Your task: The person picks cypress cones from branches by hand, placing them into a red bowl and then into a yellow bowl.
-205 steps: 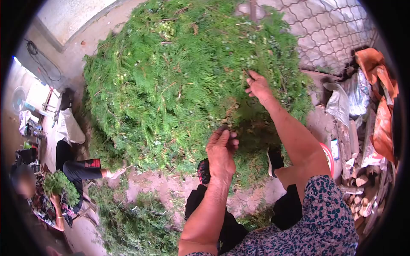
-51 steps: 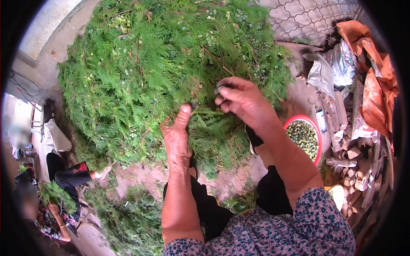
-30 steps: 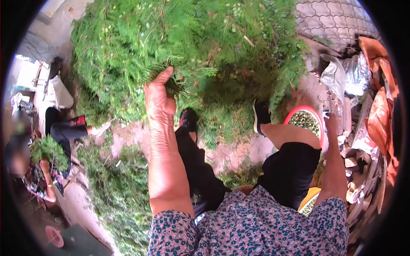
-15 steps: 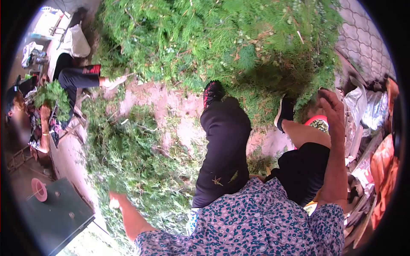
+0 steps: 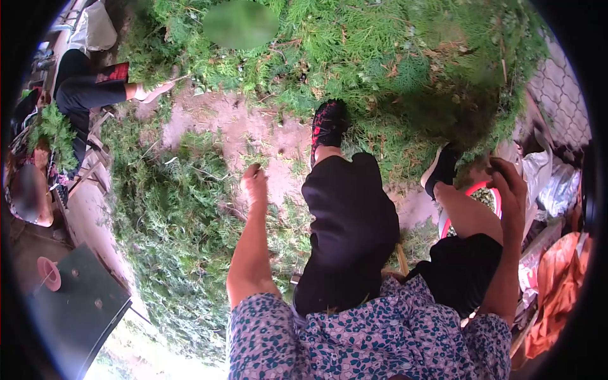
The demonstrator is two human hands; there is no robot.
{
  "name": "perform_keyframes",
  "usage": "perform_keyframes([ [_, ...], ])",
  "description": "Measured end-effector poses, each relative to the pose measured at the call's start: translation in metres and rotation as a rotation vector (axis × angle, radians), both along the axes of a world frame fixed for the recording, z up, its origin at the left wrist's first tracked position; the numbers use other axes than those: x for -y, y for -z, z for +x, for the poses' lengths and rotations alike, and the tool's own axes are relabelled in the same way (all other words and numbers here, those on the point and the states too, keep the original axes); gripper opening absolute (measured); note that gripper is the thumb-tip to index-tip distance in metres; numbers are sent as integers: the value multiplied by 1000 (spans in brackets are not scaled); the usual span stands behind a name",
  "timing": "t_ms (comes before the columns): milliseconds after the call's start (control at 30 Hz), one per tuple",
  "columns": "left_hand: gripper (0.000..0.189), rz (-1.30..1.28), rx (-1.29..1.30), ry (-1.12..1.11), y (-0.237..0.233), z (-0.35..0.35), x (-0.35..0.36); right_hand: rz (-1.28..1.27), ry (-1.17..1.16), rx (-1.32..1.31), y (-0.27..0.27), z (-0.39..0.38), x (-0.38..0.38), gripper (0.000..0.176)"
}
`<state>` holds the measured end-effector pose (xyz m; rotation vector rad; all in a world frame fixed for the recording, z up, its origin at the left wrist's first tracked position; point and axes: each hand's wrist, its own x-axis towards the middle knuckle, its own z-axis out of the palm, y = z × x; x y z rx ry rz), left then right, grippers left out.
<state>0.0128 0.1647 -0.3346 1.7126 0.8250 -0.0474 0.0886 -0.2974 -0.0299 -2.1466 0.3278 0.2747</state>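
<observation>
My left hand (image 5: 254,182) is raised over the bare ground, left of my dark-trousered knee. Its fingers are curled together, and anything between them is too small to make out. At the right, my right hand (image 5: 510,180) has bent fingers with a gap between them and nothing visible in it. Close beside it, a red-rimmed container (image 5: 444,223) holds small green pieces (image 5: 482,197), partly hidden by my leg. A large heap of green branches (image 5: 354,44) lies beyond my feet, and more cut branches (image 5: 190,215) cover the ground at the left.
Another person (image 5: 92,95) sits at the far left with a green sprig (image 5: 56,136) at their hands. A dark green table (image 5: 82,304) with a pink round object (image 5: 49,273) stands lower left. Plastic bags (image 5: 557,187) and orange cloth (image 5: 554,297) lie at the right.
My left hand has swung rightward and up, from over the left branches to beside my knee. My right hand has barely moved relative to the container. The view has shifted slightly.
</observation>
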Motion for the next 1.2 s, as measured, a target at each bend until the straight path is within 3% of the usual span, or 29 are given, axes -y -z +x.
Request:
perform_keyframes([
  [33,23,117,15,83,6,15,17,-22,29,3,4,0,1,27],
  [67,22,376,44,202,60,13,12,-28,26,-9,6,2,1,27],
  [133,20,651,28,431,78,23,21,-81,3,-47,5,7,3,27],
  [333,19,629,-270,354,79,46,51,-138,1,-59,9,11,2,24],
  [400,18,672,-257,333,98,45,48,-154,-43,-53,10,11,2,23],
  [500,19,700,21,202,104,60,40,-201,-56,-60,9,13,-2,22],
  [600,21,439,76,110,86,98,44,-220,-55,-61,10,13,-2,21],
  [633,21,436,76,111,94,106,44,-227,-59,-62,10,13,-1,21],
  [700,22,730,153,263,108,118,46,-207,-65,-67,11,13,2,20],
  [833,25,684,-31,297,112,121,56,-174,-51,-85,11,13,3,19],
  [933,26,543,186,311,125,116,53,-207,-57,-66,11,13,2,20],
  [1000,28,375,154,387,91,125,74,-222,-57,-68,10,14,0,20],
  [1067,18,491,188,327,99,128,91,-237,-61,-67,10,14,-1,20],
  [1200,19,651,175,352,117,125,99,-210,-53,-70,8,16,-1,20],
])
